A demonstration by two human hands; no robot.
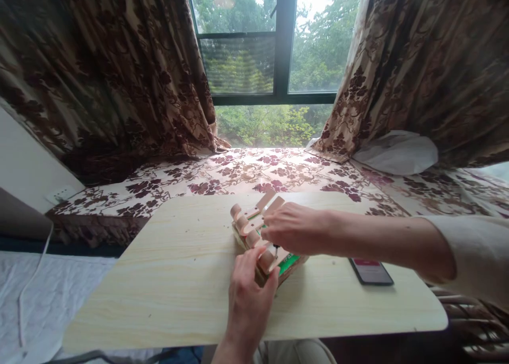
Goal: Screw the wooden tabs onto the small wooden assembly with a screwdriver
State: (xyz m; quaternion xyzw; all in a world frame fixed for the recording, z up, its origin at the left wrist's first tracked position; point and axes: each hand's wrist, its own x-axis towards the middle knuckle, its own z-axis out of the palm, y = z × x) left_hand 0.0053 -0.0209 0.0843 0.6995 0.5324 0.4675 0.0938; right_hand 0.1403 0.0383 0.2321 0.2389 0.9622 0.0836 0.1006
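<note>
While both hands work at mid-table, the wooden block assembly (258, 237) sits on the pale wood tabletop (178, 279), w/ rounded pegs in a row along its near-left side, flat slats sticking up at the far end & a green panel (289, 262) showing at its near-right edge. Left hand (248, 295) comes in from the bottom edge, fingers curled against the near end of the assembly, thumb & forefinger pressed onto the last peg, pinching it. Right hand (294, 229) reaches across from the right, palm down over the assembly's top, fingers bunched together around a thin dark tool (275, 249) whose tip points down at the block; most of the tool is hidden by the hand. So the assembly lies between the two grips, touching both.

Phone (370, 271) lies flat on the tabletop to the right, well apart from the assembly, under the right forearm. Floral cloth (246, 173) covers the ledge behind, patterned curtains (119, 72) flank the window (270, 62). White cable (34, 268) trails at left.
</note>
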